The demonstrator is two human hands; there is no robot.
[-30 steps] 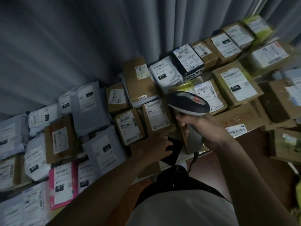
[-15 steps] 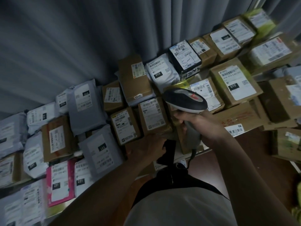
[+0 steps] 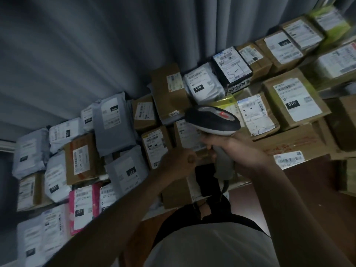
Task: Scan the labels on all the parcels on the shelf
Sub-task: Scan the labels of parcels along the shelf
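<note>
The scanner [image 3: 212, 120] was held in the right hand [image 3: 237, 151], whose fingers were wrapped round its pale grip below the dark head, the head being pointed over the small cardboard box [image 3: 189, 135] near the front edge of the shelf [image 3: 238, 183]. The left hand [image 3: 179, 162] was seen at the front face of the neighbouring small carton [image 3: 157, 145], its fingers curled; whether anything was actually pinched could not be told from this view. The parcels were packed edge to edge along the shelf, from the grey poly mailers [image 3: 113, 122] and the pink mailer [image 3: 82, 207] toward the left end to the larger labelled box [image 3: 294, 105] toward the right end. The cartons were judged stiff and fairly light, best taken by their side walls so that labels were left uncovered. The mailers were judged soft and slippery, likely to sag and crease their labels, and were best steadied flat by a corner.
</note>
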